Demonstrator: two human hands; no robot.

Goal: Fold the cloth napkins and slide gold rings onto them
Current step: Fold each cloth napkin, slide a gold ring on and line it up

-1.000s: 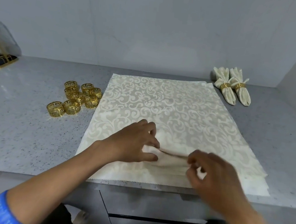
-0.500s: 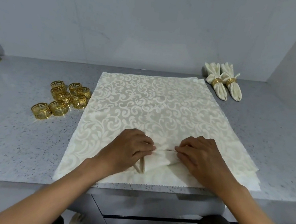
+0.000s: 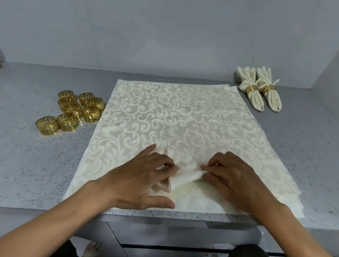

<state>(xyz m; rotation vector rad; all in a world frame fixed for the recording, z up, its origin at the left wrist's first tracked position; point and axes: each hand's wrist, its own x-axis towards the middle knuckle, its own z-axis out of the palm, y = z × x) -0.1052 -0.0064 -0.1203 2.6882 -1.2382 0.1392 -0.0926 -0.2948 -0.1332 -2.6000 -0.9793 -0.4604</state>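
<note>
On the napkin [image 3: 172, 116] — left hand [image 3: 144, 180] now splayed, gather pushed farther.

Illumination is even, diffuse and moderately bright, apparently from overhead. Shadows are soft: faint ones lie beneath the left hand [image 3: 140, 179] and the right hand [image 3: 236, 177]. A small glare spot shows on the glossy surface at the near left. The gold rings [image 3: 72, 111] carry small specular highlights. Wide-angle distortion bends the counter [image 3: 15, 154] edges and the wall [image 3: 175, 24] lines outward. Focus is acceptable centrally; fine detail is soft, with compression smearing toward the near corners.
</note>
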